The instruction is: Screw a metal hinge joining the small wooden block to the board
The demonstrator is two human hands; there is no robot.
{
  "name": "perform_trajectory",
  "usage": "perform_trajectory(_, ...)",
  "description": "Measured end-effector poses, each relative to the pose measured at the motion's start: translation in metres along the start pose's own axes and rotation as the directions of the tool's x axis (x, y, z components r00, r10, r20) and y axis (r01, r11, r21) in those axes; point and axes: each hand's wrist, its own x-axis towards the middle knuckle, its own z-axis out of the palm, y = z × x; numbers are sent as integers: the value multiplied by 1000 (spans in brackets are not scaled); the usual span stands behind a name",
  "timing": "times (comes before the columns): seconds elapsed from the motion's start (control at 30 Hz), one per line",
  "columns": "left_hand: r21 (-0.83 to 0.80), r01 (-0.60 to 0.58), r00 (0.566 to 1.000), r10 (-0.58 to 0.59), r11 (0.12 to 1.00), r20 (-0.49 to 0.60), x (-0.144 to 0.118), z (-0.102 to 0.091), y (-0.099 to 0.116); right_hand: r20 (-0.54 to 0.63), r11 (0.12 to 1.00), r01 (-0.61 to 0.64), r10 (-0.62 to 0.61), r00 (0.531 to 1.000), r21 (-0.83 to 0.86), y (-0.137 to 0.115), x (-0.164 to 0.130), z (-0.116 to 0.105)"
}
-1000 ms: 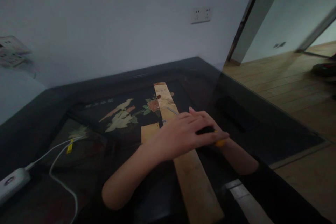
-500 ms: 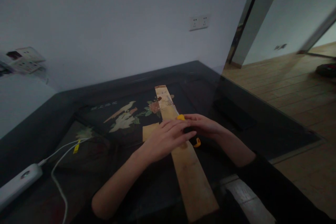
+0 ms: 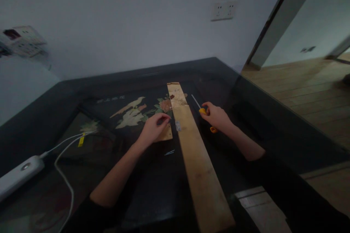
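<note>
A long wooden board (image 3: 199, 164) lies lengthwise on the dark table. On its left edge sits a small metal hinge (image 3: 178, 125). My right hand (image 3: 217, 115), right of the board, is closed around the handle of a screwdriver (image 3: 202, 110) with yellow ends, its shaft pointing away from me. To the board's left, my left hand (image 3: 153, 130) has thumb and forefinger pinched together near the hinge; whatever they hold is too small to make out. Under that hand lies a small wooden piece (image 3: 165, 133) with holes, partly covered. Thin metal screws (image 3: 169, 152) rest on the table nearby.
A white power strip (image 3: 23, 174) with a white cable (image 3: 64, 180) occupies the left side. The dark tabletop (image 3: 153, 189) carries a bird-and-flower picture (image 3: 131, 116). Behind it rises a wall with sockets (image 3: 223, 11). A pale slatted object (image 3: 258, 204) is at lower right.
My hands have moved apart from over the board, uncovering the hinge and screws. The right hand carried the screwdriver off to the right; the left went left. The view has shifted slightly.
</note>
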Motion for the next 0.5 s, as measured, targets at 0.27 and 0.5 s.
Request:
perform_trajectory(0.27,-10,53,980,-50,999,191,25,4,-3,45,1000,-4,5,999,-28,-1,-5,8)
perform_trajectory(0.5,-47,83,966,-69,995,249,27,6,-7,98,996,29,-37,994,84,4,-2,11)
